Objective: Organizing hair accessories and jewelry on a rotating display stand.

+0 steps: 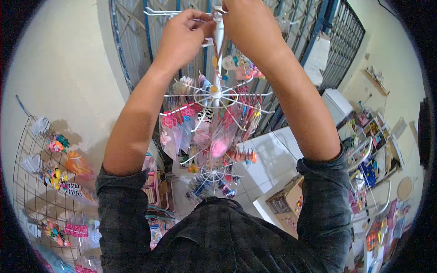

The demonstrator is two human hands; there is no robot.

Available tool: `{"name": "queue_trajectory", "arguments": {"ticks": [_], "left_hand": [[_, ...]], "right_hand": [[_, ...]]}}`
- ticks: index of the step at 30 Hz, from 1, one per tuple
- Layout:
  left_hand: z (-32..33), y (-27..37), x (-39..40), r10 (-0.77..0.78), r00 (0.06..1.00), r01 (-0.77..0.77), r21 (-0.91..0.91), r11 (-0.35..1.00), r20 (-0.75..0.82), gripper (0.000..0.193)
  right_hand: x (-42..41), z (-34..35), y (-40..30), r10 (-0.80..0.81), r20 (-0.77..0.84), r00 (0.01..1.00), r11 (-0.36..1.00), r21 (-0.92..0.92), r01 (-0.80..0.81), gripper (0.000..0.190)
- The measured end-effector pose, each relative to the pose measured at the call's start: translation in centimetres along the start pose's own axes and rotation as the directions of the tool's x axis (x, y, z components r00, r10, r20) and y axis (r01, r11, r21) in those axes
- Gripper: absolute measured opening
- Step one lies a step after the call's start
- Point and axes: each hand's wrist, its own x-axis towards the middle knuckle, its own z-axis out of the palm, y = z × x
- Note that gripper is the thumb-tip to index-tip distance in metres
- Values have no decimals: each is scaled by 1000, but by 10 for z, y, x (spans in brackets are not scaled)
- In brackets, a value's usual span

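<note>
A white metal rotating display rack [216,94] stands upright before me, its spokes hung with packaged trinkets. Near the top of its pole is my left hand [187,36], fingers bent beside the pole; whether they grip anything is unclear. My right hand [251,29] is raised against the other side of the pole top, its fingers mostly hidden. A thin brown strip [217,47] with a small yellow piece runs down along the pole below both hands. Pink-carded plastic packets [170,126] hang from the middle tier, and clear packets with colourful pieces hang at the right of the upper tier.
A folding metal gate [194,58] rises behind the rack. On the left wall a wire grid [37,201] holds more trinkets. An open cardboard box [285,201] sits on the floor to the right, with cluttered shelves [382,136] farther right.
</note>
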Motion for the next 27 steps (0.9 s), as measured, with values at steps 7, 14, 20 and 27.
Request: {"name": "queue_trajectory", "arguments": {"ticks": [7,14,20,27], "left_hand": [[-3,22,-75,208,960,-179,163,970,-188,24],[-17,29,-180,82,900,82,-351,933,429,35],[64,5,-232,-30,807,428,-550,717,589,47],[172,-7,-271,-367,513,741,-184,646,776,27]], "right_hand": [[-103,-28,27,-28,-386,922,940,303,155,16],[-258,-89,90,197,443,874,619,636,-462,25],[-389,-97,121,620,571,538,276,483,-831,27],[-541,-93,174,788,601,138,-48,283,-958,29]]}}
